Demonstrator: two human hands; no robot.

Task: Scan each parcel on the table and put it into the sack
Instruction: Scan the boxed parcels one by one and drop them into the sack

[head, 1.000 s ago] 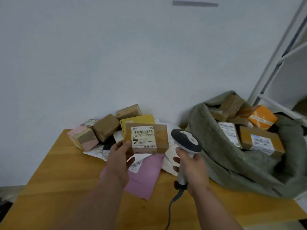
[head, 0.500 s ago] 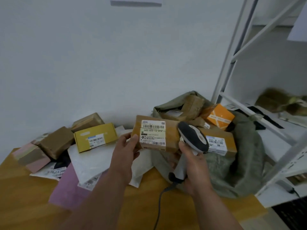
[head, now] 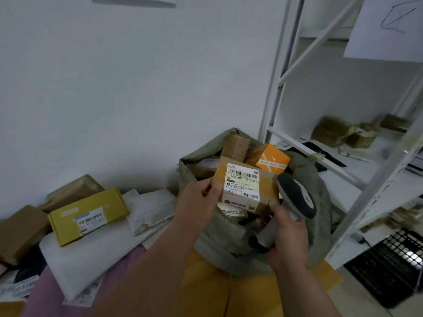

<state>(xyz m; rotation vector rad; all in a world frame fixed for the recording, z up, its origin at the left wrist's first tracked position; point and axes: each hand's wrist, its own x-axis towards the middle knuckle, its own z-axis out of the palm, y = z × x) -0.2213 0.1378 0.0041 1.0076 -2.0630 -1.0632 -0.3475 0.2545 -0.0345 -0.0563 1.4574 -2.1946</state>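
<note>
My left hand [head: 197,202] grips a brown cardboard parcel [head: 242,186] by its left end, white barcode label up, over the open mouth of the grey-green sack [head: 229,236]. My right hand [head: 288,234] holds a grey and black barcode scanner [head: 295,196] by its handle, its head just right of the parcel; a fingertip touches the parcel's lower right corner. Inside the sack lie an orange box [head: 271,159] and a brown box [head: 235,146]. Left on the wooden table [head: 229,291] wait a yellow box [head: 88,215], brown boxes [head: 20,232], white mailers [head: 91,252] and a pink mailer [head: 45,298].
A white metal shelf rack [head: 370,184] stands right of the sack, with brown packages [head: 338,133] on one shelf. A black crate [head: 389,264] sits low on the right. The scanner's cable [head: 227,294] trails down across the table. A white wall lies behind.
The parcel has travelled right from above the pile to over the sack's mouth, the scanner hand beside it. My view swung right, bringing the shelf rack in.
</note>
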